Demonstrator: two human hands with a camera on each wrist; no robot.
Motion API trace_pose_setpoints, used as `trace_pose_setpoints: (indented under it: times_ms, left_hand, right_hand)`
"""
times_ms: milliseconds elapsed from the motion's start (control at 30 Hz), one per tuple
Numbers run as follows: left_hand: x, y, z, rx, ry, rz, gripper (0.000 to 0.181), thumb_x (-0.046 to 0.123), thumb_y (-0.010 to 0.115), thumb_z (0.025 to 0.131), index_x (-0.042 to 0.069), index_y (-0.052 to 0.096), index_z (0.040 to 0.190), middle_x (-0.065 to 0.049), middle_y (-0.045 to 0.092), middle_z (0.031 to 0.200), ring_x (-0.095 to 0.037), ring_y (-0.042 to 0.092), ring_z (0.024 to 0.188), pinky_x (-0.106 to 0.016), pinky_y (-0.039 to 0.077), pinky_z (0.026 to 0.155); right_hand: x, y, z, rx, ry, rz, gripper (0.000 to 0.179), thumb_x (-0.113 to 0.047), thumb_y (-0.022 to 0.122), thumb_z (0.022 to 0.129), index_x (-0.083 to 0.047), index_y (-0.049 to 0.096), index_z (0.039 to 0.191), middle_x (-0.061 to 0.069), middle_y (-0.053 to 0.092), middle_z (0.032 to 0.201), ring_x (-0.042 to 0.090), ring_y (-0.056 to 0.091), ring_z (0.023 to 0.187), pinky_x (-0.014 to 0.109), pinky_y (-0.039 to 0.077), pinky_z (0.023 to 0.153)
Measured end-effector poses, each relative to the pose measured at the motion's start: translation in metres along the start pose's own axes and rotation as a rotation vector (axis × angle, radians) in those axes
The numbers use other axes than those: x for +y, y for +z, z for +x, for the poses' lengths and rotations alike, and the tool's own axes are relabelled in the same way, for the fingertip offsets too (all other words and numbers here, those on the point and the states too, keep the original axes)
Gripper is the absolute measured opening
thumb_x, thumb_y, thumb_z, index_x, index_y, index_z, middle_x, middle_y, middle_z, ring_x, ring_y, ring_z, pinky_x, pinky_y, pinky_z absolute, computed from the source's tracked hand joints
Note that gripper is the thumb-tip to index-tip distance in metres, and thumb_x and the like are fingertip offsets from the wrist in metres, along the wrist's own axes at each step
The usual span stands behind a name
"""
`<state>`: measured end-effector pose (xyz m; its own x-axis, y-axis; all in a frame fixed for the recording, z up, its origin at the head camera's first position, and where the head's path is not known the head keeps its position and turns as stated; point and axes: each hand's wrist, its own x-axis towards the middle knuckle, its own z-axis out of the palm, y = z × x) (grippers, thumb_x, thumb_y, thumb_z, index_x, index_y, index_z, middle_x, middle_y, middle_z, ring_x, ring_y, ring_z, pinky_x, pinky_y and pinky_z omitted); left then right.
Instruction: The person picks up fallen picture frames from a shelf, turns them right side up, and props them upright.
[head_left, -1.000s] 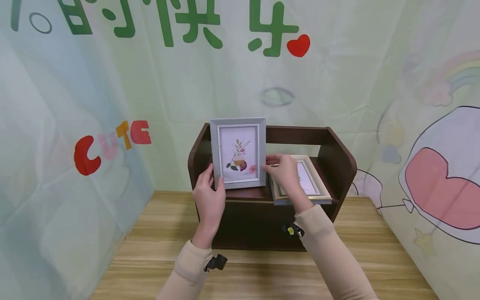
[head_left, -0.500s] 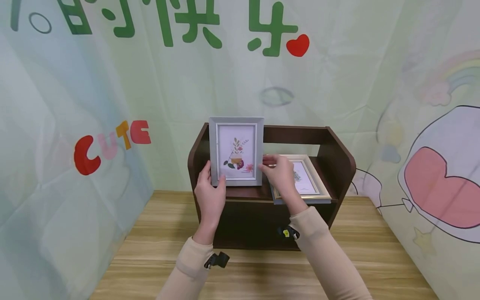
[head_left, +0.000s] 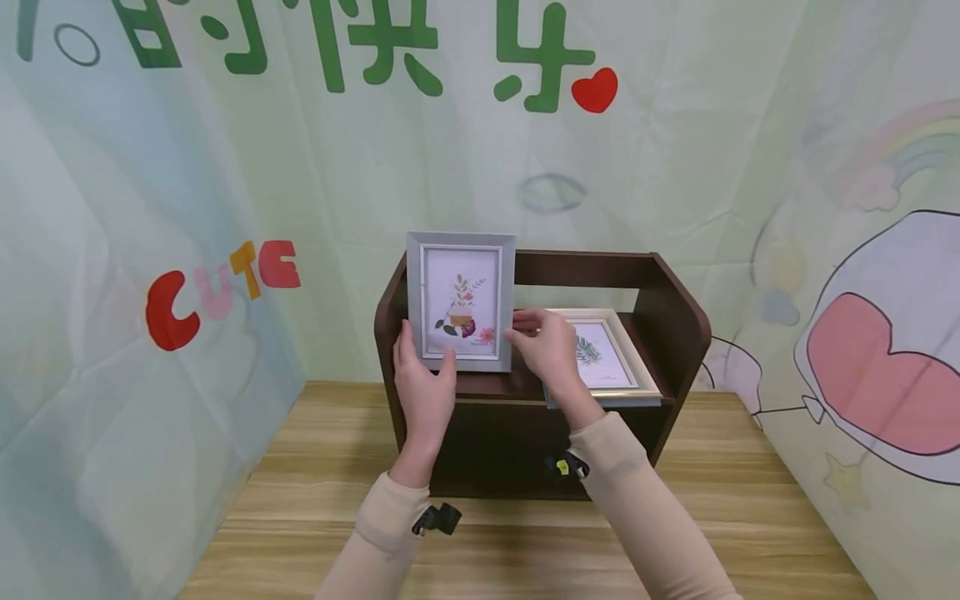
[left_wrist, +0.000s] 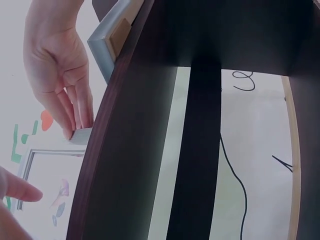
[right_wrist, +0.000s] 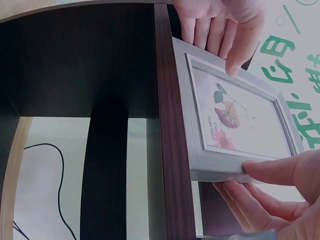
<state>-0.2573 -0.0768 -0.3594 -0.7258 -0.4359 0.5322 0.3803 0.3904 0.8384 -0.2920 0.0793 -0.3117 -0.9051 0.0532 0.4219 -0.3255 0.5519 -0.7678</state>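
A grey photo frame (head_left: 461,300) with a pressed-flower picture stands upright on the left part of a dark brown shelf (head_left: 517,450). My left hand (head_left: 423,400) holds its left side, thumb in front and fingers along the edge. From the opposite side my right hand (head_left: 551,350) pinches the right edge low down; in the right wrist view the thumb (right_wrist: 270,171) lies on the face and the fingers go behind. Beside it a gold-rimmed photo frame (head_left: 637,362) with a green leaf picture lies face up on the shelf, over another grey-edged one.
The shelf's tall side panel (head_left: 682,321) rises at the right, and a back rail (head_left: 585,268) runs behind. Below is a wood-grain table (head_left: 300,500). A printed cloth backdrop (head_left: 360,175) surrounds it. In the left wrist view a thin black cable (left_wrist: 235,175) hangs behind the shelf.
Both hands have shifted the grey photo frame leftward along the shelf, and it stands straighter. More of the leaf picture shows beside my right hand.
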Motion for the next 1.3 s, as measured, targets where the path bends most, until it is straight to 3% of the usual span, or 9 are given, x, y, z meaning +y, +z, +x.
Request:
trace_pose_setpoints:
  times_ms: [500,800,1033,1300]
  left_hand:
    - [-0.002,0.008,-0.003,0.005,0.01,-0.011,0.076,0.012,0.066,0.087,0.002,0.024,0.149,-0.016,0.027,0.151,-0.026,0.031,0.138,-0.044,0.029,0.114]
    - [0.007,0.02,-0.021,0.051,0.208,-0.066,0.072,0.005,0.069,0.083,0.0,0.031,0.145,-0.014,0.026,0.15,-0.026,0.024,0.139,-0.051,0.028,0.112]
    - [0.021,0.031,-0.03,-0.028,0.231,-0.105,0.059,0.009,0.073,0.082,0.001,0.047,0.135,-0.014,0.047,0.132,-0.027,0.042,0.124,-0.048,0.04,0.102]
    - [0.036,0.039,-0.034,-0.222,0.151,-0.125,0.043,0.014,0.077,0.079,0.0,0.061,0.117,-0.015,0.061,0.11,-0.027,0.06,0.099,-0.039,0.053,0.086]
  right_hand:
    - [0.002,0.0,0.002,-0.027,0.008,0.018,0.026,-0.013,0.073,0.081,-0.002,0.07,0.104,0.013,0.073,0.096,0.024,0.07,0.089,0.035,0.055,0.081]
    - [0.007,-0.022,0.002,-0.053,0.025,-0.004,0.031,-0.018,0.071,0.084,-0.002,0.068,0.11,0.015,0.071,0.105,0.027,0.069,0.097,0.038,0.055,0.083]
    - [0.021,-0.054,0.0,-0.037,0.059,-0.088,0.038,-0.023,0.069,0.087,0.001,0.065,0.116,0.017,0.069,0.11,0.028,0.067,0.102,0.041,0.053,0.087]
    - [0.035,-0.085,-0.007,0.018,0.15,-0.144,0.043,-0.027,0.065,0.089,-0.001,0.06,0.123,0.019,0.064,0.12,0.031,0.062,0.109,0.044,0.048,0.097]
